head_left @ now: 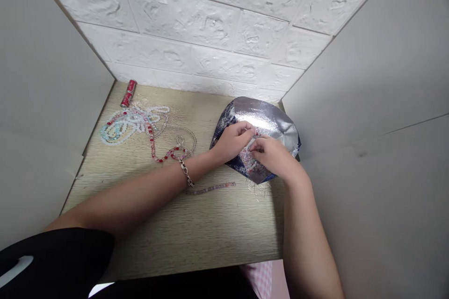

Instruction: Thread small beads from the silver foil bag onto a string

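My left hand (234, 142) reaches over a silver foil-lined bag (245, 111), its thumb and forefinger pinched together. A tiny reddish spot shows at those fingertips, too small to name. Close by on the right, my right hand (272, 154) has its fingers curled into a pinch, and what they hold cannot be made out. Beneath both hands, a heap of small pink and clear beads (248, 161) lies on the foil. Dark blue patterned material (220, 133) shows around the bag's edge. A chain bracelet (186, 173) circles my left wrist.
White and aqua bead strings (117, 133) lie tangled at the left, with a red bead string (153, 147) trailing from them. A red cylinder (128, 93) is by the wall. A purplish bead strip (212, 188) lies in front. Panels flank the wooden table (210, 229).
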Available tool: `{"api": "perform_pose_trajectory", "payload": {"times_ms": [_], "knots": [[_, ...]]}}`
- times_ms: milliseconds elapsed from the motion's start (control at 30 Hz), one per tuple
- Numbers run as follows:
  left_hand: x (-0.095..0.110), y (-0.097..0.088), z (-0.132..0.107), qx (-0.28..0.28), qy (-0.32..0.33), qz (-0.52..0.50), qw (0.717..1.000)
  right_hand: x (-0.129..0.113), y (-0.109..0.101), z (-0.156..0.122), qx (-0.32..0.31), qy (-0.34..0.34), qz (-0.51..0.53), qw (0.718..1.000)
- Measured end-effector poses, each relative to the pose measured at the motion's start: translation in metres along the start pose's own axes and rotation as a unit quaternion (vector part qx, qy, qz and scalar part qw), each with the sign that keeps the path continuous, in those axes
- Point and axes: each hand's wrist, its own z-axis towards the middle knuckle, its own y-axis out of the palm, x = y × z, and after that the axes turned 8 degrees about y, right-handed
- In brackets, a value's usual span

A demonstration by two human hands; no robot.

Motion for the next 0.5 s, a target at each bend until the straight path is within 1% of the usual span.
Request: {"api": "perform_pose_trajectory", "payload": {"times_ms": [233,400,500], "knots": [[-0.0012,0.0004,-0.0003,0.001,0.0,0.002,1.0,0.0028,-0.001,0.0014,0.026,0.006,-0.028,0.999],[-0.0008,0.0007,-0.0001,-0.004,0.0,0.004,1.0,0.0022,-0.002,0.0013,0.042,0.048,-0.068,0.996],[-0.0006,0.0003,-0.0002,-0.017,-0.002,0.01,1.0,0.0013,-0.0044,-0.0001,0.048,0.052,-0.064,0.995]]}}
